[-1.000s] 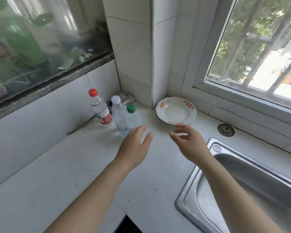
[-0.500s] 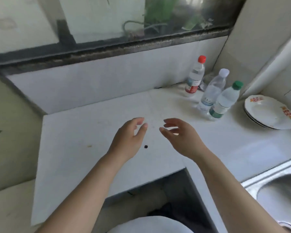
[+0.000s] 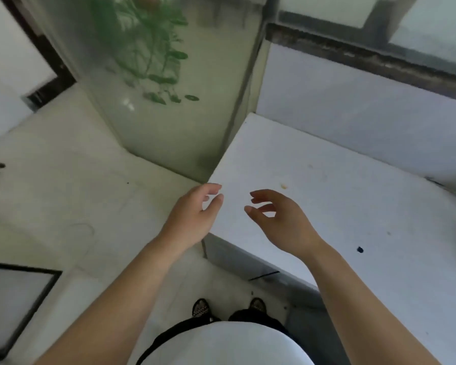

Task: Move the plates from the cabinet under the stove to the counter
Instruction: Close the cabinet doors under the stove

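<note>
My left hand hovers at the left corner of the white counter, fingers loosely curled and apart, holding nothing. My right hand floats above the counter top just to the right of it, also empty with its fingers spread. No plates, stove or cabinet show in this view.
A glass panel with green leaves behind it stands left of the counter's end. Pale floor tiles spread to the left. A dark-framed panel lies at the lower left. My feet stand beside the counter's front.
My view has swung left, away from the bottles, the stacked plates and the sink, to the counter's left end and the floor. Both hands stay empty in front of me.
</note>
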### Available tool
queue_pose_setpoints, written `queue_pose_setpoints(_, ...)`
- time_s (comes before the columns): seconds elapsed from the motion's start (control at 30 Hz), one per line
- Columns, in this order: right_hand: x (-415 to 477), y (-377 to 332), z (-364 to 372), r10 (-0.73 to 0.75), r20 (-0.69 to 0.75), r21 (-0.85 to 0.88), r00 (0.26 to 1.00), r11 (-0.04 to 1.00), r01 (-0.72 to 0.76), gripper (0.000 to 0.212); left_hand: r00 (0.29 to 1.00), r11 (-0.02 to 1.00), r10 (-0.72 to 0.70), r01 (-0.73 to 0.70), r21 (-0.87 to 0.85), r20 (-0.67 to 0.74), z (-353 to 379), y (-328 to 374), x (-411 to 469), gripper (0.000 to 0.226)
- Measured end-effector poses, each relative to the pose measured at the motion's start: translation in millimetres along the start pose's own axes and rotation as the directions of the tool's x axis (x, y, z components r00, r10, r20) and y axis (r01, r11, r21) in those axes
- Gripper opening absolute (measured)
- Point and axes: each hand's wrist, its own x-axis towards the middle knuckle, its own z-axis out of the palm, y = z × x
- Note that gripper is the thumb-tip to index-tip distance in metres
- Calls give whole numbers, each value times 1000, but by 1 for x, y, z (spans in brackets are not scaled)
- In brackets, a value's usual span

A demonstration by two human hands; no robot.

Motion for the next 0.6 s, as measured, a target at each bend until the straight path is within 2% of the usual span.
queue_pose_setpoints(0.13, 21, -28, 33, -140, 180, -45, 974, 988, 150, 38, 973, 991, -134, 127, -52, -187, -30, -34, -26, 31)
queue_pose_setpoints(0.33, 29, -55, 67, -298, 417, -29, 859, 940, 340, 34, 854, 943, -332, 287, -171, -401, -40, -60, -77, 30)
queue_pose_setpoints(0.43, 29, -60, 89, -346, 526, 5, 777, 915, 404, 33, 775, 913, -408, 346, -217, -483, -37, -66, -106, 30)
queue_pose_setpoints(0.6, 7, -61, 140, -387, 710, 49, 588, 860, 508, 31, 606, 832, -528, 508, -222, -595, -24, -89, -170, 33)
